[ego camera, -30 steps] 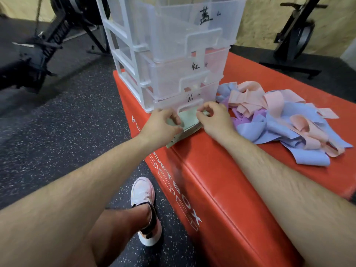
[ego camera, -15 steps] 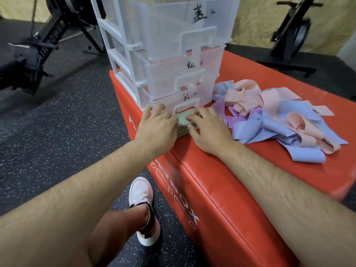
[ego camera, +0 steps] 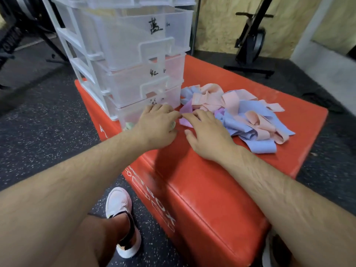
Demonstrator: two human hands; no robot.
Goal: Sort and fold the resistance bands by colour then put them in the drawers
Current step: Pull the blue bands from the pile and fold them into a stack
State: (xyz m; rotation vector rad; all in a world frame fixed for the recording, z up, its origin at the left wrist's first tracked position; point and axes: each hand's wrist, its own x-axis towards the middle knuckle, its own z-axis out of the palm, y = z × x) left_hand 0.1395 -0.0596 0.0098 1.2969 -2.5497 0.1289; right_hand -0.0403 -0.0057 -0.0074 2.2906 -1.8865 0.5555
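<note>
Head view: the left hand (ego camera: pixel 158 126) lies over the front of the bottom drawer (ego camera: pixel 169 102) of the clear plastic drawer unit (ego camera: pixel 119 54). Its fingers (ego camera: pixel 154 108) are spread loose against the plastic and grip nothing. The right hand (ego camera: pixel 209 136) rests flat on the red plyo box (ego camera: pixel 202 189) at four o'clock from the left, fingers straight and wide. Its fingertips touch the edge of a purple band (ego camera: pixel 185 112) and hold nothing.

The step in hand looks like seating this drawer with the green lot inside. To do it well, push squarely at the middle of the front so the drawer runs straight in its frame. Brace the light unit if it starts to slide towards twelve o'clock. Check that no green edge is caught in the gap.

The green bands (ego camera: pixel 129 125) show faintly through the drawer wall at nine o'clock from the left hand, as a pale folded wad. The unsorted pile (ego camera: pixel 240 116) lies on the box at three o'clock from the unit, its near end touching the drawer front. It is a tangle of flat, limp strips: pink bands (ego camera: pixel 210 93) looped on top, blue bands (ego camera: pixel 256 147) splayed beneath and towards four o'clock, and purple at the edge nearest the hands. They are soft fabric and will likely crease readily and slip when stacked.
</note>
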